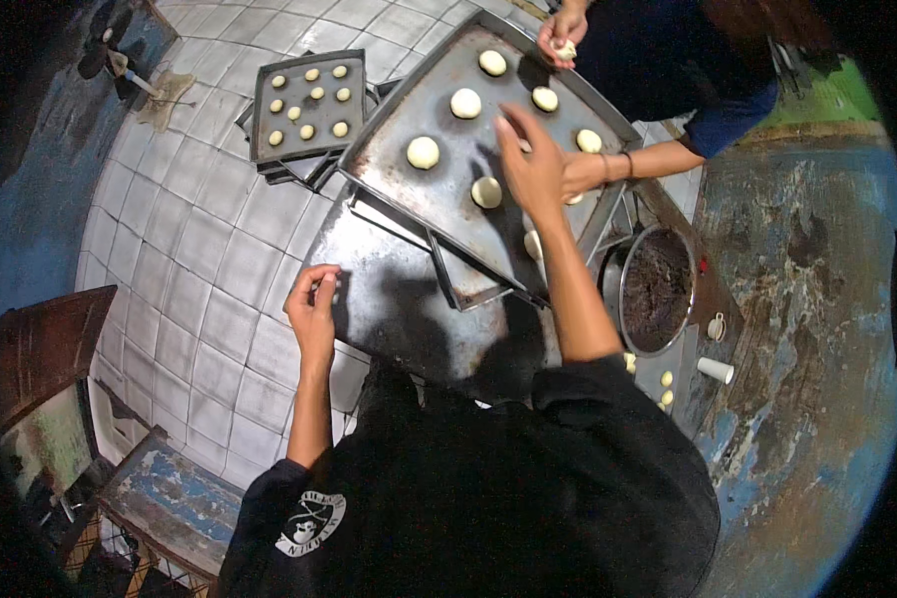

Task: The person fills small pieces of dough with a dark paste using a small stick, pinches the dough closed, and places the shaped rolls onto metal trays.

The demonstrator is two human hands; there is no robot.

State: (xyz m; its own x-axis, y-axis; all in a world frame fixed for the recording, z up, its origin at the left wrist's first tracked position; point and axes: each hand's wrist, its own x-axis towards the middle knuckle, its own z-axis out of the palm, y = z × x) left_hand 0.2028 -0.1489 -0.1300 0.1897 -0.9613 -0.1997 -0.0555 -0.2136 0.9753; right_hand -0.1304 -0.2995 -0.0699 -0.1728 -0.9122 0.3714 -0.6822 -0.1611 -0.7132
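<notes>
Steel baking tray (409, 189) under right hand (531, 167), fingers spread flat | pale dough rounds (485, 191) just beside | left hand (312, 302) fingers pinched together, contents unclear

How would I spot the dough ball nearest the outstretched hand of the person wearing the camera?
Find the big metal tray tilted across the tiled counter. The right hand reaches over its middle. Just left of the wrist lies the dough ball, the lowest of the pale rounds on that tray.

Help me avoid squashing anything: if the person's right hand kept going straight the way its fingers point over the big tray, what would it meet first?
Probably the round dough ball just beyond the fingertips of the right hand on the large metal tray. The hand's height above the tray is unclear, so it might pass over it.
</notes>
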